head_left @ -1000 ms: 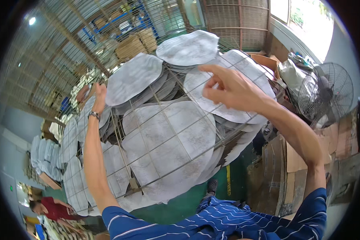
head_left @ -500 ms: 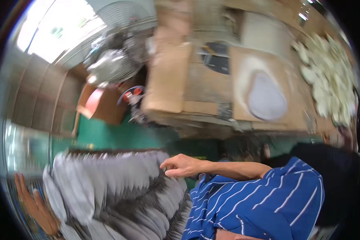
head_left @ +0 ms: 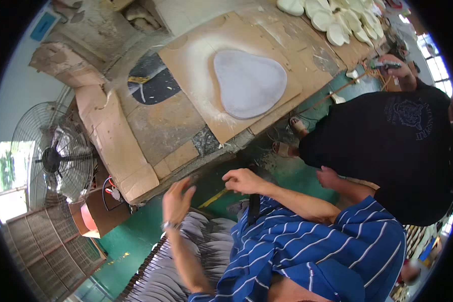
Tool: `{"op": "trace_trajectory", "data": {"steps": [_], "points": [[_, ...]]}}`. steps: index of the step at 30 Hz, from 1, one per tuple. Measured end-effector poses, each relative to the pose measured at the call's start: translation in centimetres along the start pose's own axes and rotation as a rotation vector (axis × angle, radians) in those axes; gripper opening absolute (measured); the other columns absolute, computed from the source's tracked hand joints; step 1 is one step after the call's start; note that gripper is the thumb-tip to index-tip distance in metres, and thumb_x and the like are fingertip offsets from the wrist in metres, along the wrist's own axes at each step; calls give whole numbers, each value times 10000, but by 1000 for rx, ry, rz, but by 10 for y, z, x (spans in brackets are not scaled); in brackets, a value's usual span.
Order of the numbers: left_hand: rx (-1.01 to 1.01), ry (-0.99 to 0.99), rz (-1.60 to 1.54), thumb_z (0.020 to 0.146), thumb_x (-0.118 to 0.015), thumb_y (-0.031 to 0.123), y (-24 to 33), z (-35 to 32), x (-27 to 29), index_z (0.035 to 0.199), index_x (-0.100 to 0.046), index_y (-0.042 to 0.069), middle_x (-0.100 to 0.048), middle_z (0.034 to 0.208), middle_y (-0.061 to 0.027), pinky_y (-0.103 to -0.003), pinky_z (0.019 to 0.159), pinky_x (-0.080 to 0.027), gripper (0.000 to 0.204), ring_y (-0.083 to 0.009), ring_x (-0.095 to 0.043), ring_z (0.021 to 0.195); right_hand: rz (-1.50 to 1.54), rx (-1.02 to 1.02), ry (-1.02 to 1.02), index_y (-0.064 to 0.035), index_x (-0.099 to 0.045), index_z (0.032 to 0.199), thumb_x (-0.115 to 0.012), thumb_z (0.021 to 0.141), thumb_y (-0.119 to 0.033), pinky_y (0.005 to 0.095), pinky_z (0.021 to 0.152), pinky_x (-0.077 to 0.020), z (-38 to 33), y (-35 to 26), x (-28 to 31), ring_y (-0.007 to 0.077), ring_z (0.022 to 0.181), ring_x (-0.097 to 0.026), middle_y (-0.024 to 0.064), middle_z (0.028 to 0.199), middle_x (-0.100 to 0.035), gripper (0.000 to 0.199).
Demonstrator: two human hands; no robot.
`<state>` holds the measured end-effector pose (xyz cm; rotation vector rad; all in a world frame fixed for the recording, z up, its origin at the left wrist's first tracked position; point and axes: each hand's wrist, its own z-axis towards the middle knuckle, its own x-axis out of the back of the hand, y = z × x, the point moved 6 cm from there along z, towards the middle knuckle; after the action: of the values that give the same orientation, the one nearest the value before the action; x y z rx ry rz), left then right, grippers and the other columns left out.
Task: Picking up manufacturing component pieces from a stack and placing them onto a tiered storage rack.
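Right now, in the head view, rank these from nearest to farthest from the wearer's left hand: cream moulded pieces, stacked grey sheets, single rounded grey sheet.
1. Stacked grey sheets: just below the left hand, toward the wearer.
2. Single rounded grey sheet: ahead and to the right, on cardboard.
3. Cream moulded pieces: far right, heaped beyond that sheet.

Grey sheets (head_left: 214,241) cut off below, left forearm (head_left: 187,259) perhaps blurred

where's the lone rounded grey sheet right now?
Head view, above centre: the grey sheet lies flat on tan cardboard, right of the dark oval patch and left of the heaped cream pieces.
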<state>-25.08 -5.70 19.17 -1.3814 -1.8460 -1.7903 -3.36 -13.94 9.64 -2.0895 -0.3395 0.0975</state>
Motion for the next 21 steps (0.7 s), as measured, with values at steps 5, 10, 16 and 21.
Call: {"op": "trace_trajectory", "data": {"steps": [5,10,16,21], "points": [[191,180,-441,902,-679,140,-32,91,-154,1214,-661,1,-715,1011,-126,-312,825,-532,342,-184,-681,887,83,-142,107,42,-650,1175,-655,878,-218,327,559,-563,1,37,43,196,653,-699,134,843,-727,395],[122,337,-351,867,-648,67,-8,159,-214,1146,-666,32,-663,890,-129,-411,748,-520,282,-294,-656,820,129,-243,191,41,-631,1212,-642,885,-197,315,540,-546,6,63,78,173,689,-671,139,897,-722,405],[95,496,-156,795,-745,122,3,221,-228,1164,-667,86,-616,955,-122,-442,755,-502,379,-315,-615,870,111,-289,236,36,-626,1223,-622,894,-197,318,539,-536,22,70,104,171,686,-664,131,897,-723,403],[-11,516,150,734,-813,228,26,263,-231,1160,-686,159,-581,951,-83,-456,763,-480,449,-310,-576,912,117,-336,301,31,-633,1217,-636,882,-204,307,535,-524,26,89,122,152,683,-654,102,844,-706,409]]}}
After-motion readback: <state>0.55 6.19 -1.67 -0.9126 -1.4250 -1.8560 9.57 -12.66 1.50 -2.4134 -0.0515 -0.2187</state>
